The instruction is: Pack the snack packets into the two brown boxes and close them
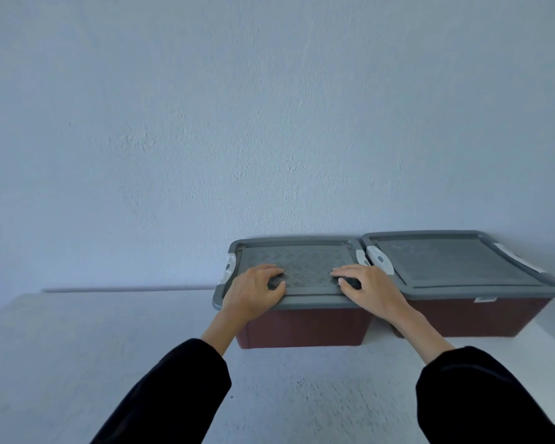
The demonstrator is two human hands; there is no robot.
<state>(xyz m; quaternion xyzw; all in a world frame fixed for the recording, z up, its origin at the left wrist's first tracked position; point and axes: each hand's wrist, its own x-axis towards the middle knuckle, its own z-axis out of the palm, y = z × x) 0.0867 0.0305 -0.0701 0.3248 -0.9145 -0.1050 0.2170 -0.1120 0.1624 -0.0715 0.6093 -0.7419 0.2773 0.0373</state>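
Hands (253, 291) on ribbed grey lid (305, 267)

A plain wall (205, 107) with a fine rough texture fills the upper two thirds of the frame, washed in cool, even, bluish light. Below it, a white counter (77, 347) with a faintly grainy surface spreads across the lower part of the frame, its back edge meeting the wall at the left along a thin shadow line. The counter's right edge drops away at the lower right.
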